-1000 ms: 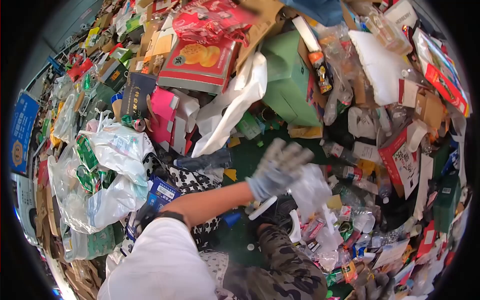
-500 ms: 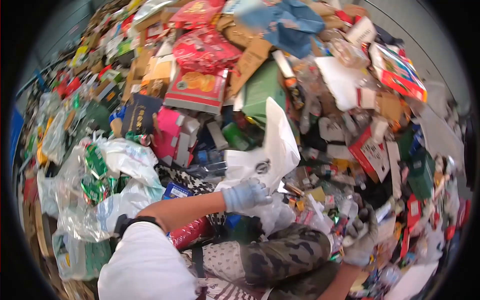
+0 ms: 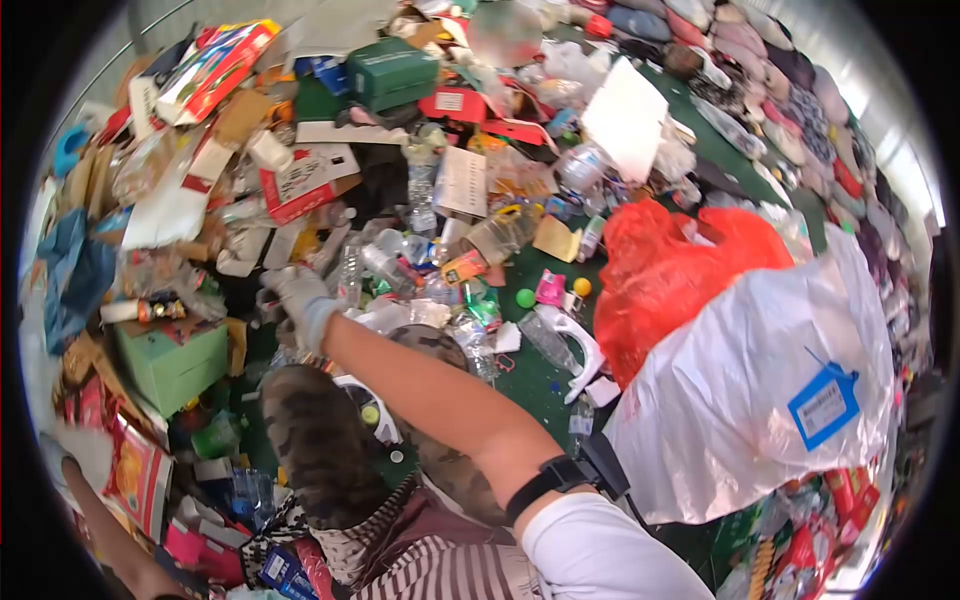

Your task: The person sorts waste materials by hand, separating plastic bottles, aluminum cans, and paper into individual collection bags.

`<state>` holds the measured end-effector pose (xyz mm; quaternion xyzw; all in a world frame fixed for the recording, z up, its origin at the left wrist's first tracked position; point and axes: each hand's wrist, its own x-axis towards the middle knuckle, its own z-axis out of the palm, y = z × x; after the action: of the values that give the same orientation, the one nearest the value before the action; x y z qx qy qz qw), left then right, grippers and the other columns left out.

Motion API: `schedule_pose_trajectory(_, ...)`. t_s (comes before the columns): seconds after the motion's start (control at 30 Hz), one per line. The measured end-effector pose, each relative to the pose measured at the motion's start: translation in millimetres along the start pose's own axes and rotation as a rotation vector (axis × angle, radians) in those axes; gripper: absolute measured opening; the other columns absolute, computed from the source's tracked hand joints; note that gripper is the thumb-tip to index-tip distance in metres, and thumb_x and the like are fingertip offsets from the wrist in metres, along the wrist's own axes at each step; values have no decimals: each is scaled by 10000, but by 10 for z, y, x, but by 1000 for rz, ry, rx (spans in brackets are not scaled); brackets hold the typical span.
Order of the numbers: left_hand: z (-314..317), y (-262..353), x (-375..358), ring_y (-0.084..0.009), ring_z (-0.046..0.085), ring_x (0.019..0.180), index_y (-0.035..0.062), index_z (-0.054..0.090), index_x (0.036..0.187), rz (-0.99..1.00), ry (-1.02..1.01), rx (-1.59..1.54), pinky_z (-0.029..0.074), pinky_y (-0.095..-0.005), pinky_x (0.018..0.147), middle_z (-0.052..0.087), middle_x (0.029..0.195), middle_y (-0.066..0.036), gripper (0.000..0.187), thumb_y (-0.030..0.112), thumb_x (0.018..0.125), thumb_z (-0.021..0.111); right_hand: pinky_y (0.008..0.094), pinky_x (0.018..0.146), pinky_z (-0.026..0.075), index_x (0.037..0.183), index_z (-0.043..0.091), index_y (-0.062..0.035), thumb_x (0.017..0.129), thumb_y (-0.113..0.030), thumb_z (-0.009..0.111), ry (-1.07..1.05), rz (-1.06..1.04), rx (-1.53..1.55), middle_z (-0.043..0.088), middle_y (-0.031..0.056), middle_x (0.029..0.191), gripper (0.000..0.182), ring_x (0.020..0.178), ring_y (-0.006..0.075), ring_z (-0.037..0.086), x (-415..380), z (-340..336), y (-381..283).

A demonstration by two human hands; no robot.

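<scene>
My left hand, in a pale glove, is at the far left edge, blurred and partly cut off. It is closed at a white paper bag, beside a red box with a food picture. My right hand, in a light grey glove, reaches over the heap left of the middle. Its fingers are apart, and I see nothing held in them. Close by lie a red and white carton and several clear plastic bottles, one of them an upright bottle.
On the right stand a large white sack with a blue tag and a red plastic bag. A green box lies on the left, another green box at the back. Stuffed bundles are piled at the far right.
The view has swung to the right, bringing the white sack and red bag into sight. My left hand and the white paper bag have moved to the far left. My right hand has reached forward.
</scene>
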<state>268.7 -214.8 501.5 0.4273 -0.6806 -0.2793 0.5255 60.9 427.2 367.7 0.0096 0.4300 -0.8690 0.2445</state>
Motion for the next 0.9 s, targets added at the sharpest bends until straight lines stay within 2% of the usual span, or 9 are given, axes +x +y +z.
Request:
schedule_pose_trajectory(0.17, 1157, -48, -903, -259, 549, 985, 33, 428, 1260, -321, -420, -502, 438, -353, 869, 535, 1163, -111, 433, 297, 922, 371, 228, 319, 310, 1008, 509, -87, 799, -362, 596, -48, -31, -77, 564, 33, 740, 357, 393, 109, 467, -62, 126, 6)
schedule_pose_trajectory(0.33, 1717, 1220, -3399, -213, 522, 1039, 48, 434, 1250, -419, -858, -730, 417, -334, 920, 512, 1187, -93, 375, 221, 918, 408, 272, 339, 321, 1009, 544, -66, 730, -497, 648, -106, -62, -70, 535, 22, 705, 523, 412, 119, 458, 77, 180, -34)
schedule_pose_trajectory(0.43, 1901, 1511, -4218, -175, 540, 962, 29, 481, 1194, -125, -1021, -465, 456, -306, 830, 558, 1101, -73, 319, 157, 909, 416, 316, 423, 404, 976, 602, -65, 680, -502, 707, -109, 165, 102, 568, 35, 706, 539, 474, 148, 499, -78, 199, -280)
schedule_pose_trajectory(0.53, 2235, 1691, -5031, -141, 562, 880, 18, 508, 1140, 121, -1229, -738, 488, -277, 734, 585, 1051, -54, 275, 32, 870, 460, 294, 606, 487, 983, 633, -38, 694, -318, 739, -81, -222, 84, 642, 87, 863, 416, 690, 139, 588, 420, -103, -162)
schedule_pose_trajectory(0.63, 2246, 1753, -5256, -146, 605, 778, 9, 499, 1135, 83, -1371, -489, 500, -289, 697, 629, 915, -65, 343, 1, 799, 565, 298, 610, 490, 998, 613, -11, 693, -254, 713, 94, -363, -267, 641, 83, 868, 402, 689, 135, 584, 621, -764, -148)
schedule_pose_trajectory(0.7, 2046, 1759, -5567, -167, 620, 807, 8, 457, 1192, 333, -1745, -17, 499, -294, 718, 621, 987, -99, 479, 72, 754, 639, 311, 752, 479, 1055, 576, -22, 712, -287, 657, 148, -584, -752, 638, 77, 922, 441, 797, 202, 599, 499, -1563, 58)
schedule_pose_trajectory(0.73, 1928, 1828, -5689, -185, 621, 775, 19, 432, 1224, 644, -1692, -46, 497, -299, 701, 608, 1019, -116, 560, 93, 720, 666, 310, 769, 475, 1034, 583, -41, 736, -276, 649, 131, -593, -501, 630, 69, 929, 385, 815, 203, 593, 469, -1952, 161)
schedule_pose_trajectory(0.8, 1784, 2039, -5780, -217, 610, 732, 43, 410, 1262, 952, -1672, -41, 488, -305, 662, 578, 1072, -138, 654, 112, 676, 691, 291, 791, 464, 1069, 554, -45, 761, -235, 665, 232, -203, -295, 585, 24, 985, 379, 852, 152, 561, 556, -3358, 110)
schedule_pose_trajectory(0.9, 1696, 2263, -5722, -234, 568, 713, 71, 447, 1243, 780, -1835, 107, 460, -314, 621, 571, 1047, -144, 637, 83, 650, 682, 305, 828, 437, 1119, 493, -36, 878, -375, 421, 875, -196, -1630, 534, 88, 1064, 422, 973, 192, 524, -378, -4280, -1509)
